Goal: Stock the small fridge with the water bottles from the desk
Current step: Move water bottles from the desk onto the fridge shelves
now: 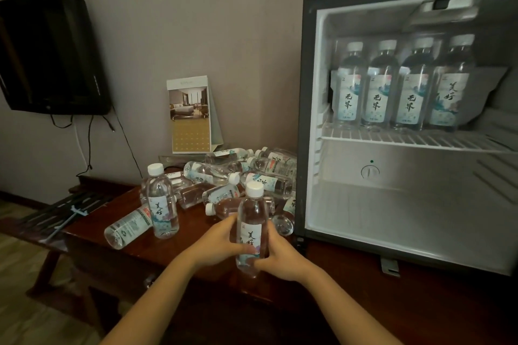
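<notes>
I hold one clear water bottle (251,221) with a white cap upright above the dark wooden desk (157,249). My left hand (217,246) grips its left side and my right hand (280,259) grips its lower right. Behind it lies a pile of bottles (246,176) on their sides, and one bottle (162,202) stands upright at the left. The small fridge (305,120) stands open on the right. Several bottles (403,87) stand in a row on its upper wire shelf (406,138). The lower compartment (392,210) holds nothing.
A calendar card (190,115) leans against the wall behind the pile. A black wall-mounted screen (50,50) hangs at the left with cables (89,143) dangling below. A lower bench (56,218) with small items stands left of the desk.
</notes>
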### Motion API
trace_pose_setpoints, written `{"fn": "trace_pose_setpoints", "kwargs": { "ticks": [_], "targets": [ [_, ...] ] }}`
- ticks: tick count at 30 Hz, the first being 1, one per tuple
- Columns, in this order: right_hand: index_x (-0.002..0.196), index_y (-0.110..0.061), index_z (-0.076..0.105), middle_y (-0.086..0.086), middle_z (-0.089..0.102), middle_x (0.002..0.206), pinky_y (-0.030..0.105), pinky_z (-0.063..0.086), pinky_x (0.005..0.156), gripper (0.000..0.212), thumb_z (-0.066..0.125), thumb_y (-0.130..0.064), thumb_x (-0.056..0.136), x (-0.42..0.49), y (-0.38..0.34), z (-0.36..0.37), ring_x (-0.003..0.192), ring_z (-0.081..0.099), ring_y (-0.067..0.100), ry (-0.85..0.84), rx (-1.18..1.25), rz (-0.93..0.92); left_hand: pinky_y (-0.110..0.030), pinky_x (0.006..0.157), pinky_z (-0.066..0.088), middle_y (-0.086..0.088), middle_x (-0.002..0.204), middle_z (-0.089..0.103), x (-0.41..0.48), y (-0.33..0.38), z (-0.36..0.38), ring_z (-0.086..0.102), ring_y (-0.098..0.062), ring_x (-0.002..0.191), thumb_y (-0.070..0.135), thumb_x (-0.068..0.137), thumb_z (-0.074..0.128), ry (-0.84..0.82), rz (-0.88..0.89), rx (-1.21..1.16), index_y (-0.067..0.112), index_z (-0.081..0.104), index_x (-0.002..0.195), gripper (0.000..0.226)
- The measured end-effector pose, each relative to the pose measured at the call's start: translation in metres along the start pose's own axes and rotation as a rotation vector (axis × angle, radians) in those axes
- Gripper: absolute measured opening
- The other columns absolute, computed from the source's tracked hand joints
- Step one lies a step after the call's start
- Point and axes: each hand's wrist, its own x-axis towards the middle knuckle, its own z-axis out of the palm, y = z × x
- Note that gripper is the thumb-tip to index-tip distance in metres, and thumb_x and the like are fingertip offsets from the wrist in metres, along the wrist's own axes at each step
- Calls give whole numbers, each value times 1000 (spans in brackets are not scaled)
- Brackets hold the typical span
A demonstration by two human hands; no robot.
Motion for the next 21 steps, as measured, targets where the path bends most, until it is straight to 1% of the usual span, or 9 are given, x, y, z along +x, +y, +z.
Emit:
{"fn": "trace_pose_setpoints", "kwargs": {
  "ticks": [3,6,10,13,15,16,17,18,21],
  "targets": [
    [134,-35,23,-12,52,127,15,47,90,79,73,-13,76,-15,-4,-14,115,53,-3,3,19,-26,-26,94,49,13,123,58,1,16,4,55,0,113,33,66,82,-58,48,-6,36,46,124,68],
    [129,-41,28,-11,54,127,18,49,90,74,73,-15,77,-30,-14,-35,114,55,0,70,29,-50,-31,91,52,11,122,60,7,38,10,59,-3,108,33,68,80,-77,95,-36,36,43,127,69],
    [130,-46,30,-21,57,121,15,47,87,70,72,-20,79,-54,-36,-77,110,57,-1,233,3,-110,-35,90,52,21,123,56,22,86,27,59,0,105,46,62,80,2,214,-43,46,41,123,72],
    [138,-33,32,-16,58,122,19,46,91,72,72,-17,80,-73,-54,-113,110,57,1,374,-32,-165,-35,89,52,24,121,54,37,133,45,58,-1,106,51,60,76,45,311,-68,55,39,114,66],
    [139,-25,34,-14,59,122,20,47,91,70,71,-15,80,-84,-65,-138,110,58,3,468,-40,-203,-21,84,52,28,112,55,51,167,58,56,8,102,45,65,76,63,389,-87,57,37,106,59],
    [139,-22,35,-14,60,121,18,47,90,68,70,-12,80,-89,-69,-151,109,58,3,521,-41,-217,-13,78,49,29,108,55,58,184,65,55,14,99,41,69,76,73,431,-79,55,36,106,57],
    [139,-21,36,-14,60,121,17,47,89,67,68,-9,81,-95,-72,-162,109,59,3,581,-41,-229,-11,76,48,27,107,55,66,200,74,54,14,98,37,72,76,87,470,-69,49,36,109,56],
    [139,-20,34,-12,59,124,17,47,89,66,66,-5,83,-100,-73,-173,110,58,2,646,-45,-239,-15,78,48,22,110,56,74,215,83,55,9,101,34,73,75,110,507,-62,41,37,114,56],
    [147,-15,19,2,47,140,26,42,103,70,54,3,89,-114,-71,-198,126,48,11,828,-84,-251,-40,91,47,1,120,57,98,256,113,56,-16,110,31,74,75,186,585,-42,18,40,122,61]
  ]
}}
